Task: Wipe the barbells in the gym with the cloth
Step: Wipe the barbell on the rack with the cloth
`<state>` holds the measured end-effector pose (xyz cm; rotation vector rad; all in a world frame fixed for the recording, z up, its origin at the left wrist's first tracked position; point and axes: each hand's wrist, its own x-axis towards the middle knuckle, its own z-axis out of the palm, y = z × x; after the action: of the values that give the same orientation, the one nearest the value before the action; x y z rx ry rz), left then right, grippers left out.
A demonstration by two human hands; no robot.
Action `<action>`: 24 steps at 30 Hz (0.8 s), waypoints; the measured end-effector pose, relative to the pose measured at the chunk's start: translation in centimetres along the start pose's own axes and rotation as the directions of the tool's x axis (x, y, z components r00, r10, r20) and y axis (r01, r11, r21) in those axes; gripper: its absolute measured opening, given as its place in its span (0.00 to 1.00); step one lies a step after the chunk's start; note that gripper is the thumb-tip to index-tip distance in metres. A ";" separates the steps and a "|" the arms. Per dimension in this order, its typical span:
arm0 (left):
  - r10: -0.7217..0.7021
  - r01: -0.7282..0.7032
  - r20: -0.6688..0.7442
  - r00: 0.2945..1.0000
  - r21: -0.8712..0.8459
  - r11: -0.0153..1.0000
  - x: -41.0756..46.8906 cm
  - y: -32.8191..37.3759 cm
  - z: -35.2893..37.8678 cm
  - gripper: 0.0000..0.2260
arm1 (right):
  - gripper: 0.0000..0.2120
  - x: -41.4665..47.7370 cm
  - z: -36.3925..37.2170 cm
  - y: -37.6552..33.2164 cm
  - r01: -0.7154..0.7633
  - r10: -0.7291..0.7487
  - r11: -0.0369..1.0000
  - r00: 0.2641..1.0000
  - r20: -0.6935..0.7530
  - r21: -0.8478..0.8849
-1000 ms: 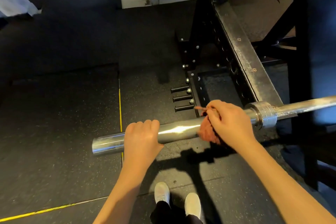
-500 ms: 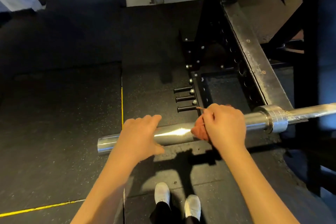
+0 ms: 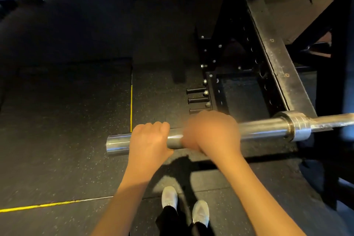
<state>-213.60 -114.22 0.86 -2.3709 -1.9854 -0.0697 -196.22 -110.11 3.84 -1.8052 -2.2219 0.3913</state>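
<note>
My left hand (image 3: 149,140) is clenched over the shiny chrome steel barbell (image 3: 264,130) near its free end, fingers curled round the sleeve. My right hand (image 3: 212,132), blurred, wraps the same sleeve just beside it; what its palm covers I cannot tell. The bar runs rightward past the black steel rack beam (image 3: 277,67).
</note>
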 end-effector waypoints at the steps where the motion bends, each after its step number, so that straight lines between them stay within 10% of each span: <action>1: -0.003 0.003 -0.044 0.999 -0.002 1.000 0.0 0.1 0.1 0.17 | 0.18 -1.2 0.4 -0.8 0.122 -0.122 0.992 0.992 0.034 0.023; 4: -0.032 0.031 -0.044 0.998 -0.017 0.999 -0.3 0.2 0.5 0.15 | 0.17 -1.5 -0.6 1.5 0.300 -0.318 0.944 0.940 0.125 0.139; 10: -0.069 0.069 0.013 0.998 -0.019 0.997 -0.4 0.4 0.5 0.18 | 0.15 0.8 -1.6 2.9 -0.182 0.182 0.983 0.983 0.013 0.002; 16: 0.007 0.009 0.150 0.989 -0.104 0.995 0.1 -0.5 -1.1 0.21 | 0.15 -1.5 -0.6 1.9 0.294 -0.307 0.947 0.946 0.101 0.130; 20: -0.028 0.132 0.526 0.850 -0.162 0.978 1.2 -2.9 -3.5 0.39 | 0.11 -0.1 -2.7 5.9 0.044 -0.052 0.992 0.996 0.072 0.118; 24: -0.107 0.162 0.502 0.858 -0.067 0.984 0.9 -2.9 -2.6 0.24 | 0.15 -0.7 -0.4 1.9 -0.026 0.022 0.998 0.998 -0.065 -0.064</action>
<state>-216.29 -113.00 3.53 -2.5003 -2.4161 0.4967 -194.15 -110.44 3.53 -1.8518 -2.1948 0.2656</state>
